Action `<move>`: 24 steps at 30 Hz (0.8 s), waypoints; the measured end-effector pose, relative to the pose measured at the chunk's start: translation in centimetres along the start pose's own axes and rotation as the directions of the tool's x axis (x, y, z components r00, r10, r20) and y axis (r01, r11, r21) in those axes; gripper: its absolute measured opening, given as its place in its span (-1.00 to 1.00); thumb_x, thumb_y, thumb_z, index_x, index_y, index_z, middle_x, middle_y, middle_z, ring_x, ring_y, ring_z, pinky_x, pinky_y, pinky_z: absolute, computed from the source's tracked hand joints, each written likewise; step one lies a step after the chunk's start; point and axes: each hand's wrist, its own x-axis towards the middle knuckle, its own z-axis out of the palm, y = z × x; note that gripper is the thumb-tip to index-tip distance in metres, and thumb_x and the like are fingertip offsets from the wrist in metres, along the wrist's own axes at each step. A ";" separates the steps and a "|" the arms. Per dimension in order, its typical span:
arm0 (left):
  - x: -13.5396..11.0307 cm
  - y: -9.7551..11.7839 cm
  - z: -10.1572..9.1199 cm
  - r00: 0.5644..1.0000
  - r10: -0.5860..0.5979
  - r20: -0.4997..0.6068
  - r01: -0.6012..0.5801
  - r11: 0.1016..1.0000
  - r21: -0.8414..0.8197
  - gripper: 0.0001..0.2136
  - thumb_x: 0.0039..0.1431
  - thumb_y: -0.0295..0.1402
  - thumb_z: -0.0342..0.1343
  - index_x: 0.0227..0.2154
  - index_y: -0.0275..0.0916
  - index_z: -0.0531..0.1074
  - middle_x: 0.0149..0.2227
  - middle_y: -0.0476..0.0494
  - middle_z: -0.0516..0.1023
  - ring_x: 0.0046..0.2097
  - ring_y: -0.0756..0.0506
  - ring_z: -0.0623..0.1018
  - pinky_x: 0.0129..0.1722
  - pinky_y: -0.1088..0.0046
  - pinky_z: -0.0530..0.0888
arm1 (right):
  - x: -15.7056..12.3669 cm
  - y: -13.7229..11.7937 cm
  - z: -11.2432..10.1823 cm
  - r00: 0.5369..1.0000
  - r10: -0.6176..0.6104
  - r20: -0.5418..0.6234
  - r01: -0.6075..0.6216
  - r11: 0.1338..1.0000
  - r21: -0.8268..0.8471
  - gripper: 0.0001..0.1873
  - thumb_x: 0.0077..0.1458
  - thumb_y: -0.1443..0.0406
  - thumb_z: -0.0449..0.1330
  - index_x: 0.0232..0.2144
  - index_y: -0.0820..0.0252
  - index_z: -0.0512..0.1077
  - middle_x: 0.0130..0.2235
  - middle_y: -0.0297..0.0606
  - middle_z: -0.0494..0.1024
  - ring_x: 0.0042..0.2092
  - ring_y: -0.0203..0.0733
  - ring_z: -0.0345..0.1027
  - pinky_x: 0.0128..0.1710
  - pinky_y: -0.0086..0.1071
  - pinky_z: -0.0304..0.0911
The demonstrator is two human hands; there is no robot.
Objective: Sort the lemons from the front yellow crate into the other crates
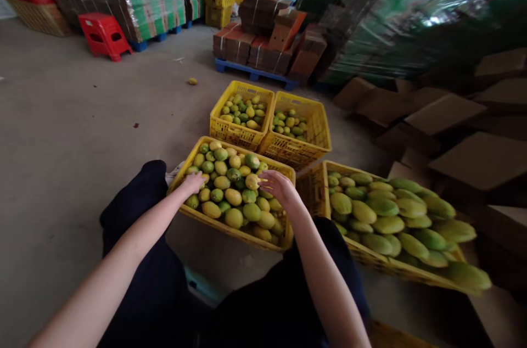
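A yellow plastic crate point(242, 233) between my knees is filled with lemons point(233, 197), some yellow and some green. At its left side, my left hand point(193, 181) rests on the fruit with its fingers stretched out, partly hiding the lemons under it. Over the right part of the same crate, my right hand point(278, 185) is open, its fingers apart. Their tips are close to a yellow lemon point(252, 181); whether they touch it I cannot tell.
Two partly filled yellow crates point(234, 133) point(294, 153) stand just beyond. At right, another crate point(358, 246) is heaped with larger-looking yellow-green fruit point(389, 224). Flattened cartons point(477, 158), a blue pallet of cardboard point(255, 72), a red stool point(105, 35) and a stray lemon point(192, 81) surround them.
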 end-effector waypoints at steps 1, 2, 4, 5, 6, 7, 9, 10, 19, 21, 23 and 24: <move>-0.1 0.2 -0.2 1.000 0.005 -0.003 -0.005 1.000 -0.004 -0.56 -0.02 -0.53 0.28 -0.01 -0.26 0.53 0.26 -0.41 0.40 0.24 -0.48 0.45 0.19 0.06 0.41 | 0.0 0.2 0.3 1.000 -0.008 0.011 0.008 1.000 -0.003 -0.83 0.21 0.42 0.13 -0.37 0.22 0.51 -0.38 -0.24 0.66 -0.43 -0.24 0.52 -0.41 -0.43 0.43; -0.2 0.5 -0.5 1.000 0.010 -0.006 -0.010 1.000 -0.012 -0.62 0.00 -0.51 0.28 -0.05 -0.29 0.55 0.22 -0.40 0.44 0.22 -0.47 0.47 0.19 0.09 0.41 | -0.1 0.5 0.7 1.000 -0.006 0.016 0.006 1.000 -0.009 -0.83 0.21 0.42 0.13 -0.38 0.21 0.51 -0.39 -0.26 0.66 -0.44 -0.25 0.51 -0.42 -0.45 0.42; -0.4 0.9 -1.4 1.000 0.016 -0.014 -0.017 0.999 -0.040 -0.69 0.03 -0.44 0.30 -0.12 -0.33 0.56 0.12 -0.38 0.53 0.16 -0.46 0.51 0.17 0.12 0.41 | 0.0 1.2 1.4 1.000 0.023 0.019 -0.023 0.999 -0.023 -0.83 0.20 0.44 0.14 -0.40 0.21 0.50 -0.43 -0.27 0.64 -0.46 -0.27 0.48 -0.46 -0.47 0.39; -0.5 1.2 -2.1 0.999 0.021 -0.028 -0.023 0.998 -0.059 -0.69 0.06 -0.38 0.31 -0.11 -0.34 0.55 0.08 -0.38 0.55 0.15 -0.45 0.52 0.17 0.13 0.41 | 0.0 1.6 1.8 0.999 0.042 0.021 -0.042 0.999 -0.028 -0.83 0.20 0.44 0.14 -0.40 0.22 0.50 -0.43 -0.27 0.64 -0.46 -0.27 0.47 -0.46 -0.48 0.38; -0.8 1.5 -2.8 0.998 0.028 -0.051 -0.031 0.997 -0.072 -0.67 0.10 -0.30 0.30 -0.08 -0.34 0.54 0.06 -0.37 0.57 0.14 -0.44 0.52 0.17 0.14 0.41 | 0.1 1.9 2.3 0.998 0.063 0.028 -0.062 0.998 -0.029 -0.83 0.20 0.44 0.14 -0.39 0.23 0.50 -0.43 -0.26 0.64 -0.45 -0.26 0.48 -0.46 -0.47 0.38; -1.1 1.9 -3.5 0.996 0.043 -0.078 -0.051 0.993 -0.103 -0.62 0.15 -0.22 0.28 -0.03 -0.32 0.51 0.05 -0.36 0.58 0.13 -0.42 0.53 0.16 0.15 0.42 | 0.1 2.2 2.7 0.996 0.083 0.040 -0.082 0.996 -0.025 -0.83 0.22 0.44 0.13 -0.37 0.23 0.50 -0.41 -0.25 0.64 -0.43 -0.25 0.49 -0.44 -0.45 0.40; -2.0 2.7 -4.9 0.988 0.095 -0.124 -0.125 0.954 -0.271 -0.52 0.24 -0.06 0.19 0.09 -0.27 0.45 -0.01 -0.31 0.61 0.04 -0.34 0.60 0.10 0.20 0.47 | 0.1 2.6 3.7 0.990 0.116 0.077 -0.115 0.993 -0.008 -0.79 0.30 0.37 0.07 -0.30 0.23 0.51 -0.35 -0.24 0.66 -0.37 -0.22 0.51 -0.39 -0.41 0.43; -2.5 3.2 -5.4 0.984 0.133 -0.120 -0.172 0.887 -0.428 -0.48 0.28 -0.01 0.12 0.15 -0.26 0.41 -0.04 -0.29 0.63 -0.05 -0.30 0.64 0.03 0.22 0.51 | 0.1 2.7 4.2 0.984 0.135 0.115 -0.137 0.990 0.010 -0.74 0.35 0.31 0.03 -0.25 0.23 0.51 -0.32 -0.24 0.66 -0.35 -0.21 0.52 -0.39 -0.39 0.44; -2.1 3.5 -6.4 0.976 -0.007 -0.217 -0.038 0.978 -0.203 -0.58 0.37 -0.17 0.00 0.15 -0.31 0.43 0.14 -0.40 0.53 0.19 -0.37 0.50 0.19 0.19 0.39 | -0.9 3.1 4.6 0.884 0.245 0.398 -0.301 0.950 0.083 -0.74 0.22 0.22 0.07 -0.34 0.25 0.49 -0.41 -0.19 0.62 -0.53 -0.22 0.39 -0.70 -0.49 0.15; -0.8 3.3 -5.1 0.986 -0.081 -0.145 0.068 0.994 -0.089 -0.63 0.33 -0.25 0.05 0.07 -0.35 0.50 0.12 -0.47 0.52 0.19 -0.42 0.49 0.18 0.15 0.39 | -0.7 2.9 4.3 0.901 0.234 0.365 -0.295 0.948 0.119 -0.80 0.14 0.30 0.08 -0.33 0.25 0.50 -0.37 -0.16 0.65 -0.50 -0.20 0.41 -0.68 -0.47 0.20; 0.3 3.3 -3.2 0.988 -0.128 -0.082 0.123 0.990 -0.072 -0.66 0.27 -0.29 0.11 0.00 -0.37 0.55 0.12 -0.50 0.52 0.18 -0.44 0.49 0.14 0.14 0.41 | -0.5 2.2 3.9 0.935 0.221 0.276 -0.280 0.940 0.196 -0.82 0.09 0.33 0.10 -0.31 0.25 0.50 -0.36 -0.15 0.65 -0.47 -0.17 0.44 -0.66 -0.46 0.24; 0.7 3.3 -2.1 0.985 -0.151 -0.079 0.145 0.987 -0.071 -0.66 0.25 -0.30 0.13 0.00 -0.37 0.56 0.15 -0.52 0.49 0.19 -0.45 0.47 0.13 0.13 0.41 | -0.4 1.7 3.7 0.951 0.220 0.217 -0.271 0.931 0.246 -0.83 0.07 0.34 0.12 -0.30 0.24 0.50 -0.37 -0.15 0.65 -0.47 -0.17 0.44 -0.65 -0.46 0.26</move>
